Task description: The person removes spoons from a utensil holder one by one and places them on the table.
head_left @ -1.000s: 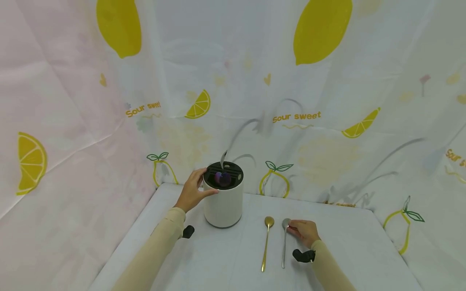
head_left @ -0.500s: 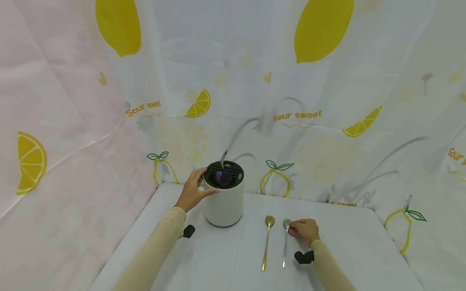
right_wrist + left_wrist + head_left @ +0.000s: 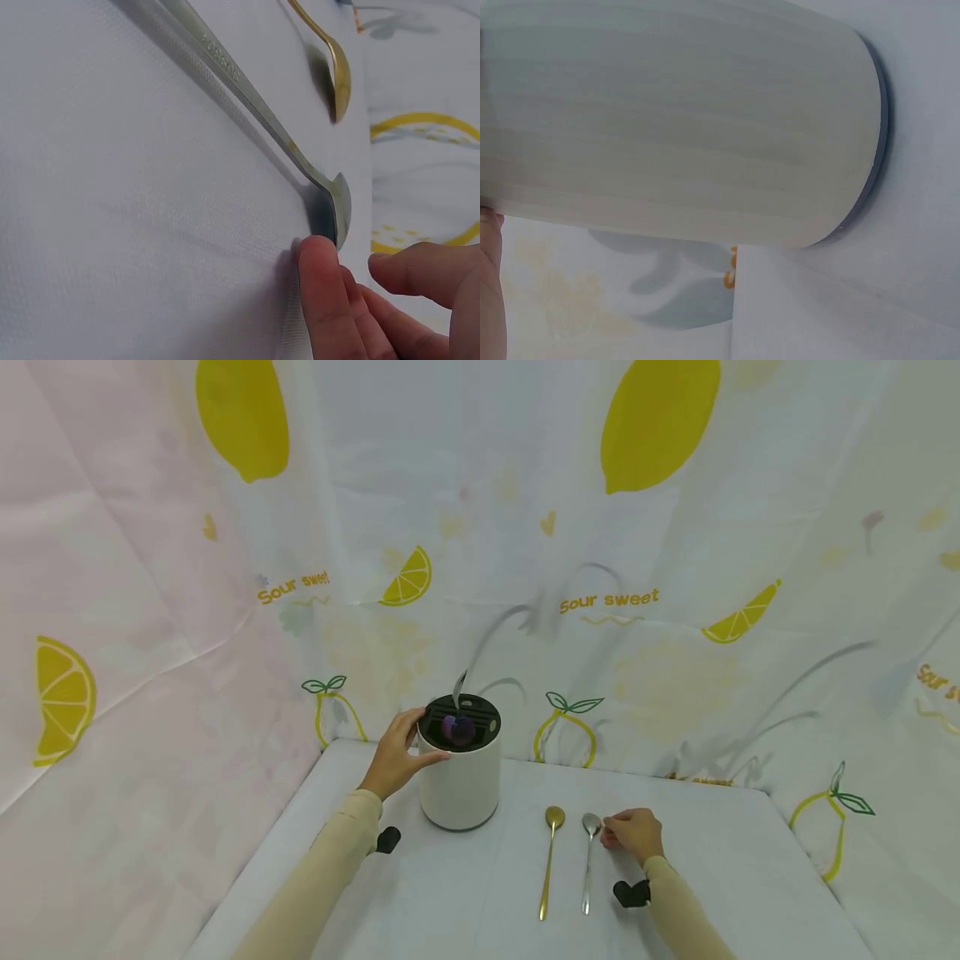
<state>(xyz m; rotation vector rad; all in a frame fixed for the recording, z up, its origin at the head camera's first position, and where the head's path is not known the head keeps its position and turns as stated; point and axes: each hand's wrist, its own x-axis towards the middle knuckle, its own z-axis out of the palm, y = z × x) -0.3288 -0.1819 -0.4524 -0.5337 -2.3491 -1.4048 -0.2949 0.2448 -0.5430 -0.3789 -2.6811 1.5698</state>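
My left hand (image 3: 395, 758) holds a white cylindrical utensil holder (image 3: 459, 789) near its top, thumb at the front and fingers on the far left side. Its black slotted lid (image 3: 477, 733) has a curved silvery piece (image 3: 459, 690) sticking up, with a purple patch in front. In the left wrist view the holder's wall (image 3: 682, 127) fills most of the picture. My right hand (image 3: 636, 833) is beside the bowl of a silver spoon (image 3: 588, 864). The right wrist view has the thumb apart from the fingers, a fingertip close to the spoon's bowl (image 3: 342, 210); contact is unclear.
A gold spoon (image 3: 550, 860) lies left of the silver one, roughly parallel, both bowls toward the back. White cloth (image 3: 465, 893) covers the table. Lemon-print curtain (image 3: 487, 527) hangs behind and at the sides, close to the holder.
My right hand has let go of the silver spoon's bowl and drawn slightly to the right. The spoon stays on the cloth. My left hand keeps its place on the holder.
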